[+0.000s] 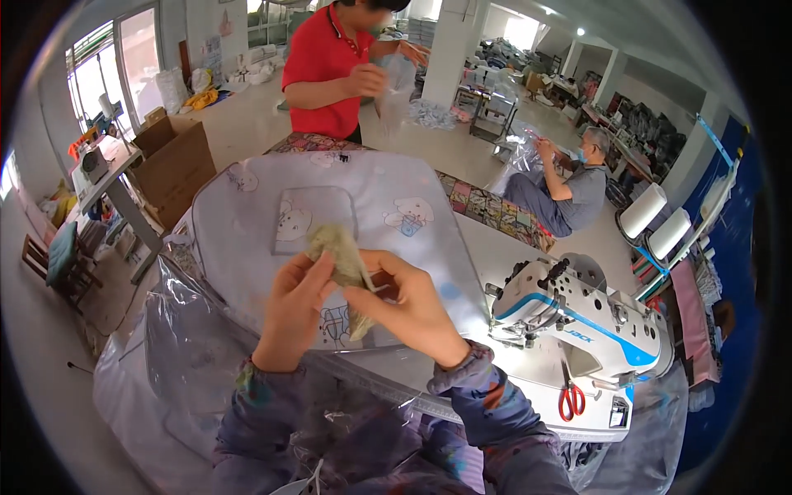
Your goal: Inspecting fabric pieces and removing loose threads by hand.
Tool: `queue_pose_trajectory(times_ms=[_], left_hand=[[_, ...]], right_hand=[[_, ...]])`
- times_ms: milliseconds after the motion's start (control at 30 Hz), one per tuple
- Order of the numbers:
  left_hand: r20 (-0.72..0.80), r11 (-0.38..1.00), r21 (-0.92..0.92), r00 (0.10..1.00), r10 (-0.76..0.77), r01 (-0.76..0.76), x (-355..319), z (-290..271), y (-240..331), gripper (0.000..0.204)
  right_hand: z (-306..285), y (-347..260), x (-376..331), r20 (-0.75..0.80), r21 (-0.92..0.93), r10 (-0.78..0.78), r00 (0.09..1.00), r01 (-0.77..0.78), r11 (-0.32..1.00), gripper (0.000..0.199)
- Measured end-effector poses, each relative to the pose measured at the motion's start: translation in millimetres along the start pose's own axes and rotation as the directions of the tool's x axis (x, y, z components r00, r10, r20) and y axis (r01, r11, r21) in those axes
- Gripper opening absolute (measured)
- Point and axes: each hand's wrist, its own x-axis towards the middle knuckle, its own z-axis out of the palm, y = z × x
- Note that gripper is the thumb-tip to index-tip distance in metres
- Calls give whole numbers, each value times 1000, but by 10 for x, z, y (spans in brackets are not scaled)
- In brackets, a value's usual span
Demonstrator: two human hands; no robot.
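Note:
Both my hands are raised over a pale lavender fabric piece (247,223) with rounded corners and cartoon animal prints. Between them is a small crumpled yellow-green piece (351,266), which looks like thin cloth; its exact kind is unclear. My left hand (290,307) pinches its left side between thumb and fingers. On the other side, my right hand (412,307) grips it with bent fingers, and a pale thin edge shows by the fingertips. Beneath the hands, a smaller rounded patch (315,206) with a printed animal lies on the lavender fabric.
A white-and-blue sewing machine (586,318) stands to the right, with red-handled scissors (571,403) on its bed. Thread cones (643,210) rise behind it. Clear plastic (186,322) hangs at left near a cardboard box (173,169). Across the table stands a person in red (318,70); another (582,186) sits low at right.

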Motion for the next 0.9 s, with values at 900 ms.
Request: queue_pose_trajectory(times_ms=[900], left_hand=[[-256, 985, 167, 963, 87, -45, -428, -235, 635, 28]], right_hand=[[-1267, -131, -673, -252, -4, 124, 960, -130, 992, 30]])
